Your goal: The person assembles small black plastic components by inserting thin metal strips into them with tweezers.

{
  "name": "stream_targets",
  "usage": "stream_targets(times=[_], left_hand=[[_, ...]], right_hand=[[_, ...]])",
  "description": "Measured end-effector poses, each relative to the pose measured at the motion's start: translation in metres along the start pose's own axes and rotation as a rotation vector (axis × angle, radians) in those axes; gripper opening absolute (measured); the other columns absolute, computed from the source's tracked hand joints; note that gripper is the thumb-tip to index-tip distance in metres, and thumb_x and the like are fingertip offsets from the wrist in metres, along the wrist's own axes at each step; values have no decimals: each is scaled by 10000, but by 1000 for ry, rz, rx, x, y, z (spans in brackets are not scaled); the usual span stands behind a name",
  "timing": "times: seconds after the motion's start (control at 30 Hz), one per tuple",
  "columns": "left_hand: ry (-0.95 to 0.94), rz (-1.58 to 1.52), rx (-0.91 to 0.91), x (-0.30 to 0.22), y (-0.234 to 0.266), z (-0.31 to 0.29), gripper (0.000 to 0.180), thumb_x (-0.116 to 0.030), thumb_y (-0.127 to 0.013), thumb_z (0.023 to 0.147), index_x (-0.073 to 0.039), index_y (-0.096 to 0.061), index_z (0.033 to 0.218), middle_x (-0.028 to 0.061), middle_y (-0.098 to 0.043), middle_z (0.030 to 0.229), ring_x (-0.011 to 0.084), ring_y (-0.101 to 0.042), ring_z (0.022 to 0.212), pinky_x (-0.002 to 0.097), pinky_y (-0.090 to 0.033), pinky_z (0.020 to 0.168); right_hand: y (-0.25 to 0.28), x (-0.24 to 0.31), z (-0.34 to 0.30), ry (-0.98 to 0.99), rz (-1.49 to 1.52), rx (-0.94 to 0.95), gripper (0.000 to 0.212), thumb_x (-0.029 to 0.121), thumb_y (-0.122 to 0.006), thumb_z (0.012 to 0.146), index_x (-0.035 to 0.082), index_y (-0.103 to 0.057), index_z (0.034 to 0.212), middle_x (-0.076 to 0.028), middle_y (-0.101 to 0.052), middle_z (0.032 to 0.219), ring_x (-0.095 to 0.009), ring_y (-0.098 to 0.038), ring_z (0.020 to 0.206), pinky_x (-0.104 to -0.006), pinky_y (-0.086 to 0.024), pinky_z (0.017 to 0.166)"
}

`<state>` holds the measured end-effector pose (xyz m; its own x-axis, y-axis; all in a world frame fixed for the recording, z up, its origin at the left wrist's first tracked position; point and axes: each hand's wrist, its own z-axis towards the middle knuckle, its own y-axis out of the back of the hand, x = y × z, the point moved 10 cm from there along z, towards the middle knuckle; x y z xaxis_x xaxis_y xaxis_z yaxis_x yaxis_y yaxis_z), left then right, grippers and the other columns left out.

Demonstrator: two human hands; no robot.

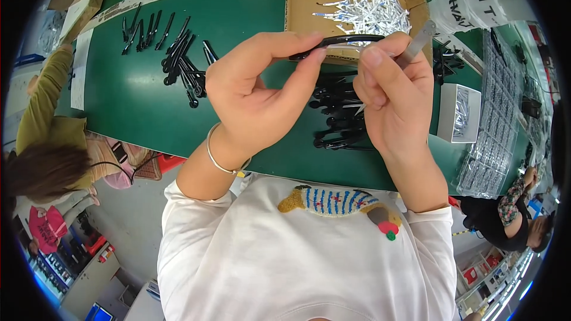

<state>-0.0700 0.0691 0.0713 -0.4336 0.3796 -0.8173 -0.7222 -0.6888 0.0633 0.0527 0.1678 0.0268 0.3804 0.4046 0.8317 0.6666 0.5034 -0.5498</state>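
Between my two hands, over the near side of the cardboard box, is a slim, curved, glossy black plastic piece (352, 40). My left hand (253, 92) pinches its left end between thumb and forefinger. At its right end, my right hand (395, 92) has thumb and forefinger closed on it. That same hand also grips a flat grey metal tool (419, 43), which looks like tweezers; its rounded end sticks up past the knuckles. Below my hands lies a pile of similar black pieces (342, 125), partly covered by the right hand.
The cardboard box (302, 0) holds many small white strips (377, 15). More black pieces (184, 65) lie left on the green table (137, 98). A small white box (443, 120) and clear plastic trays (492, 113) stand right. Other people sit at the left (44, 107) and right (513, 217).
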Motion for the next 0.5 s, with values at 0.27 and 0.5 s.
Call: stream_targets(times=[0.27,0.5], left_hand=[[25,-46,-4,6,2,-1,164,89,-705,691,62,-660,846,106,-689,843,147,-663,745,235,-522,672],[75,-134,4,8,0,1,169,111,-691,703,75,-651,863,115,-682,867,156,-663,772,243,-536,705]], right_hand=[[-1,-3,6,26,17,9,85,34,-667,825,36,-583,810,45,-503,624,-17,-346,497,-195,-198,432],[-2,0,7,45,-21,9,85,36,-666,830,36,-583,812,46,-504,622,-15,-355,503,-189,-214,441]])
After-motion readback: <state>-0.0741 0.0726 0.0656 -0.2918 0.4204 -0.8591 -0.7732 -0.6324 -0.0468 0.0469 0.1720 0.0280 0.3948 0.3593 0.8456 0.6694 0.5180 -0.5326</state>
